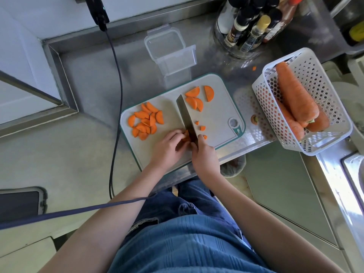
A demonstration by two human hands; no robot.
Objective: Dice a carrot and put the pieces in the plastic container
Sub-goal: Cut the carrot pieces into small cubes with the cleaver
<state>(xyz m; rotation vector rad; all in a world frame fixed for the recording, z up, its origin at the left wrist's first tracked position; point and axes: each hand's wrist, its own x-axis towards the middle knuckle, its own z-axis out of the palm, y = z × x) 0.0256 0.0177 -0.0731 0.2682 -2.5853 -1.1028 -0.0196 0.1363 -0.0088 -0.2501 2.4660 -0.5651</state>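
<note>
A white cutting board (216,117) with a teal rim lies on the steel counter. My right hand (204,152) grips the handle of a broad knife (187,115), its blade standing on the board. My left hand (169,146) pinches some carrot slices (186,137) against the blade's left side. A pile of half-moon slices (145,121) lies on the board's left, a few more slices (199,96) at its far edge, and small cut bits (201,127) right of the blade. The clear plastic container (171,50) stands open behind the board.
A white perforated basket (323,89) with whole carrots (295,95) stands to the right. A clear round holder of bottles (248,28) is at the back. A carrot end (254,119) lies on the counter. A dark cable (118,95) hangs at the left. A sink edge (352,174) is far right.
</note>
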